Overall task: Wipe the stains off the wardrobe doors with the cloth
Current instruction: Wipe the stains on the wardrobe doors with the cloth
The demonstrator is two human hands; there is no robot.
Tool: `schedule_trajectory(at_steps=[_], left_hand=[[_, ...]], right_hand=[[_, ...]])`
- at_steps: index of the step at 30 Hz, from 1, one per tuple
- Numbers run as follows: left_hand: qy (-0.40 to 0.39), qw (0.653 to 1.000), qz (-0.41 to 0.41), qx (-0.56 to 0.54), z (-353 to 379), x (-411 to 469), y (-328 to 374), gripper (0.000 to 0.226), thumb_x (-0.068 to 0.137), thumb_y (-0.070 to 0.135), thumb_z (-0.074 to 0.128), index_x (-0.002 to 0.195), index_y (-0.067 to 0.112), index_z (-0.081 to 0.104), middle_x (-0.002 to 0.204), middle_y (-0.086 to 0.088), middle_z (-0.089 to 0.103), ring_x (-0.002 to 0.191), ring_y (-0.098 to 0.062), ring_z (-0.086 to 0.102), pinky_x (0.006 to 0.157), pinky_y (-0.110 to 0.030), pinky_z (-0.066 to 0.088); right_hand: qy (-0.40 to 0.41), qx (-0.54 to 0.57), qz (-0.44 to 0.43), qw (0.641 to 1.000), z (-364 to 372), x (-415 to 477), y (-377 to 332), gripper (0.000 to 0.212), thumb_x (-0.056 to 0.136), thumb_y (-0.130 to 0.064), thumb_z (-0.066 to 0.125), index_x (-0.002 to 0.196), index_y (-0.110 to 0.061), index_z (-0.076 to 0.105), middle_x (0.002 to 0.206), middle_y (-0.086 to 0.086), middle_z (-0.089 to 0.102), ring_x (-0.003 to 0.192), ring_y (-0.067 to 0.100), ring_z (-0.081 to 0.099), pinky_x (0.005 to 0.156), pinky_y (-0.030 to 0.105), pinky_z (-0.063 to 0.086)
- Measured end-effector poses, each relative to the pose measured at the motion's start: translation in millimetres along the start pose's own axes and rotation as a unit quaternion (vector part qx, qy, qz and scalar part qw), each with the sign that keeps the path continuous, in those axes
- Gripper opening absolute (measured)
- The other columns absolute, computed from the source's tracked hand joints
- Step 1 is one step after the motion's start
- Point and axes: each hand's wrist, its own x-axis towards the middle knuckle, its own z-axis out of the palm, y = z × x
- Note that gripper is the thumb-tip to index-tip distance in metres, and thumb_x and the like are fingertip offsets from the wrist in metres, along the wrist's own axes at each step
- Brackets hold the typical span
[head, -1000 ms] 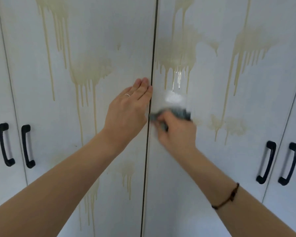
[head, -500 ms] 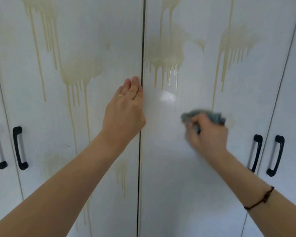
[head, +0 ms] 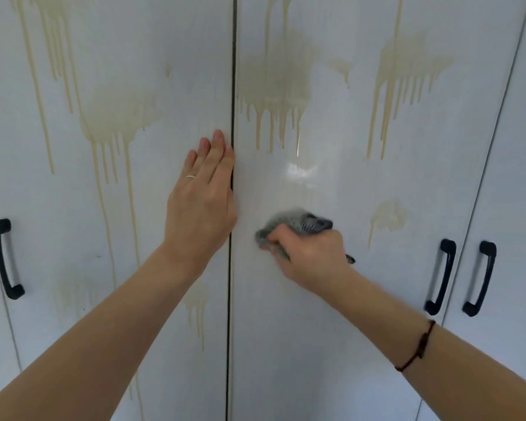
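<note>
The left hand (head: 204, 205) lies flat on the left door (head: 170, 31) with straight fingers close together, its grip open and holding nothing. Its forefinger edge runs along the dark gap (head: 233, 86) between the two middle doors and covers a short stretch of it. A thin ring (head: 190, 176) shows on one finger. The right hand (head: 312, 256) presses a grey cloth (head: 301, 221) against the right door (head: 286, 360), just right of the gap, with its grip closed round it. The cloth is blurred and mostly buried under the curled fingers, so its pattern and full shape cannot be made out. Only a crumpled edge shows above the knuckles, and a dark scrap pokes out by the heel of the hand. A dark cord bracelet (head: 419, 347) circles the right forearm. Tan drip stains (head: 113, 117) run down the left door, and their tops are cut off by the upper frame edge. A faint patch (head: 196, 299) low on that door is partly hidden behind the left forearm. On the right door, one stain (head: 274, 83) sits beside the gap above the cloth, another (head: 407, 65) lies further right, and a pale blot (head: 389, 214) lies right of the cloth. A bright glare (head: 298, 171) washes out the surface just above the cloth. A black handle (head: 5, 259) shows at the left, and only a sliver of another at the frame edge. Two more handles (head: 441, 278) stand at the right.
</note>
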Motion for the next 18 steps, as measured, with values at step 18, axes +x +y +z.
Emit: schedule_trajectory(at_steps=[18], left_hand=[[0.037,0.999,-0.013,0.037,19.0,-9.2,11.0,0.052,0.093,-0.016,0.034,0.144,-0.012,0.039,0.155,-0.029,0.032,0.145,-0.044,0.029,0.119,-0.054,0.027]], right_hand=[[0.146,0.003,0.371,0.917,-68.4,-23.3,73.3,0.024,0.093,-0.043,0.062,0.084,-0.020,0.060,0.068,-0.021,0.054,0.061,0.007,0.056,0.063,0.030,0.043]])
